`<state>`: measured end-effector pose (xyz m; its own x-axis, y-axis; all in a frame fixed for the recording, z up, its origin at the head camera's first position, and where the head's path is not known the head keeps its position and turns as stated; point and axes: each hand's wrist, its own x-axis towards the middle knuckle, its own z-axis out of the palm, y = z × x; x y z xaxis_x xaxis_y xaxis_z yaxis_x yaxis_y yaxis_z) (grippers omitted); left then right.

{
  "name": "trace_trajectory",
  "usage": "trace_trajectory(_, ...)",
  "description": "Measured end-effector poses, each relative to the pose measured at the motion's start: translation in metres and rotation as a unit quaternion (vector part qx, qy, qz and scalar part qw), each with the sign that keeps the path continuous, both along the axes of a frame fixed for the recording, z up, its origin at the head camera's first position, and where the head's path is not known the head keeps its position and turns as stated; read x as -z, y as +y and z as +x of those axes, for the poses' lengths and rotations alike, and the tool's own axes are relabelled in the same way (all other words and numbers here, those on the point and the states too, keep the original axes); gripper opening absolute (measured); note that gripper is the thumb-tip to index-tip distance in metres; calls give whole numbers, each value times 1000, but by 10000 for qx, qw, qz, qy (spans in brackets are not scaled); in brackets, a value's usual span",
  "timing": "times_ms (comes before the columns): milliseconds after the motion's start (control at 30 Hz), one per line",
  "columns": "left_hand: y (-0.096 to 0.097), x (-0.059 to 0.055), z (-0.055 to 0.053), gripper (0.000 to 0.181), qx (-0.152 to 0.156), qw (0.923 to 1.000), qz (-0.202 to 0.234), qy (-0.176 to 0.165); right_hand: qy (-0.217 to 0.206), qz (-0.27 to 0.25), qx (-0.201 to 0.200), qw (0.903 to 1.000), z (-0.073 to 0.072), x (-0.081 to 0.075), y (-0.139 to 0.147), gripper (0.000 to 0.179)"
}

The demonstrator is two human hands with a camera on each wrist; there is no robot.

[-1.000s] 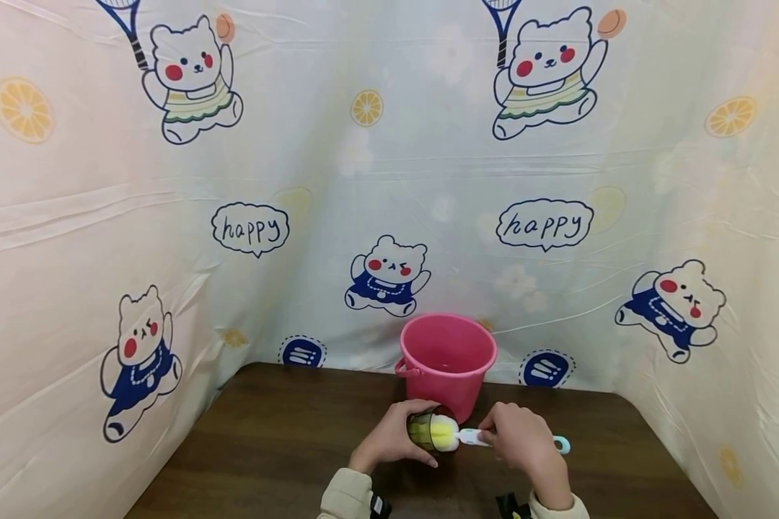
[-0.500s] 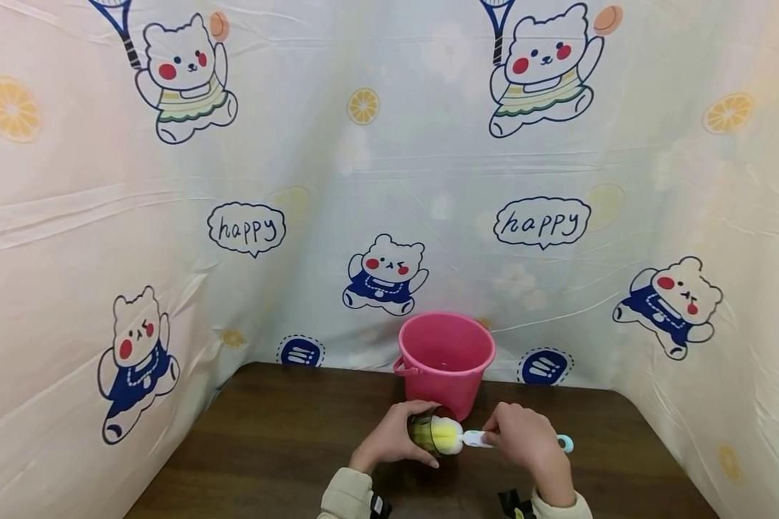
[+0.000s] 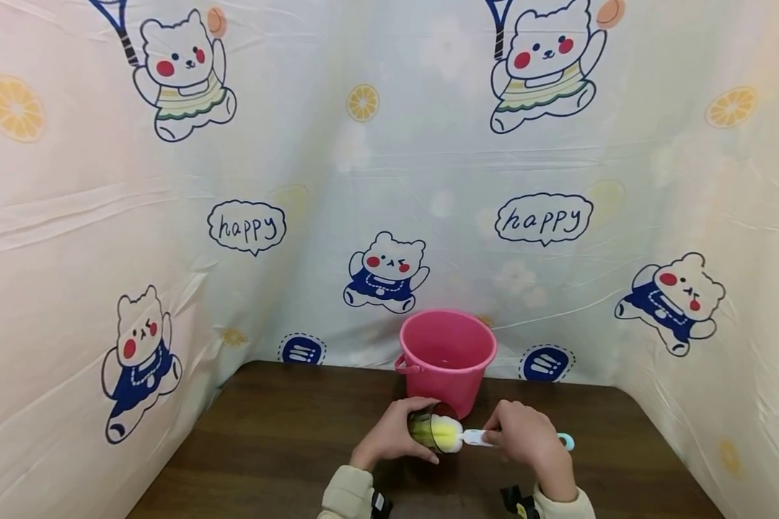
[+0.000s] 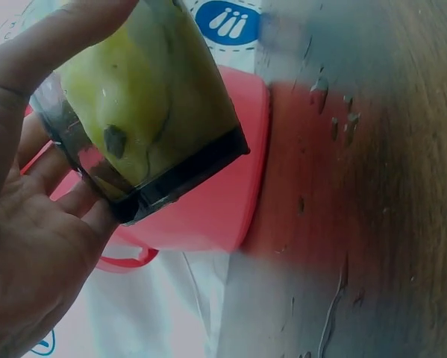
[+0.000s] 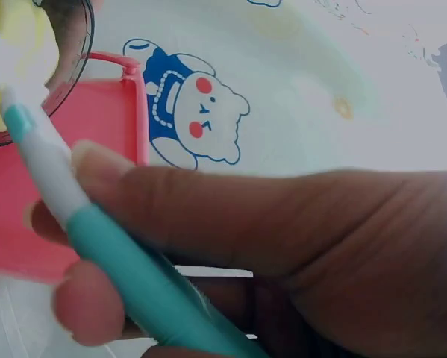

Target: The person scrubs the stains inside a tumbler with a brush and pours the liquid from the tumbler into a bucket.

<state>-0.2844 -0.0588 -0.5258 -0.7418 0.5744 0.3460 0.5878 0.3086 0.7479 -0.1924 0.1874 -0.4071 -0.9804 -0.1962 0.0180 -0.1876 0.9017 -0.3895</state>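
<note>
My left hand [image 3: 389, 437] grips a dark-tinted transparent cup [image 4: 186, 97], its fingers and thumb around the wall. The cup lies tipped sideways above the table, mouth toward the right. Inside it sits part of the yellow and white sponge head [image 3: 451, 436] of a cup brush; the rest of the sponge sticks out past the rim. My right hand [image 3: 526, 438] holds the brush by its white and teal handle [image 5: 126, 257], thumb and fingers curled around it. The handle's looped end [image 3: 565, 441] shows beyond this hand.
Just behind the cup stands a pink bucket [image 3: 436, 386] with its handle hanging at the left. The dark wooden table [image 3: 266, 432] bears some water drops [image 4: 320, 89]. A printed cloth [image 3: 324, 288] surrounds the table at the back and sides.
The right hand and brush have shifted very slightly to the right, with a bit more of the sponge outside the cup than a second ago. The left hand keeps its hold.
</note>
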Motion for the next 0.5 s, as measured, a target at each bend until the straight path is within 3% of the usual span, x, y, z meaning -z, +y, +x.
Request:
trace_trajectory(200,1,-4,1,86,35,10000,48,-49,557,223,-183,9980,-1,-2,-3,3)
trace_trajectory(333,-2,-3,-1,86,21,9999,111,-1,246,-113,-516,9983,2,-4,-2,4)
trace_trajectory(433,-4,-2,-2,86,49,10000,33,80,-83,-242,-416,9988,2,-2,-1,4)
trace_trajectory(500,-5,-1,-3,86,64,9999,-16,94,-83,-131,-289,9995,0,0,-2,5)
